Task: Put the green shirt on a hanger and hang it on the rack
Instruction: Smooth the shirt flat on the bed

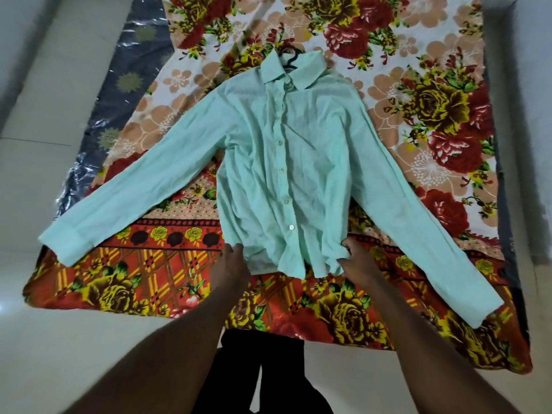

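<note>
from my seat i see first the floral sheet [418, 115]. it fills nearly the whole view and lies over a dark blue layer wrapped in plastic [119, 94], on a pale floor [59, 339]. on the sheet lies the green shirt [283, 159], front up and buttoned, with both sleeves spread wide, the collar far from me and the hem near me. the cloth is quite wrinkled in the middle.

the left hand [231, 264] is at the left corner of the hem. its fingertips touch the edge, but i cannot tell if they pinch the cloth or only press on it. the right hand [355, 258] is at the right corner with its fingers curled around a bunch of the hem, so it is grasping the shirt.

the smallest thing is a black hanger hook [291, 56] that comes out of the collar. i judge the hanger is already inside, though its arms are hidden under the cloth. the rack is not in view.

the risks, as i judge them: if the shirt is lifted by the hem, the hanger can slide out of the neck, because nothing holds it. an uneven pull on the hem may slip one shoulder off the hanger. the long sleeves can also drag on the sheet when the shirt is raised.
</note>
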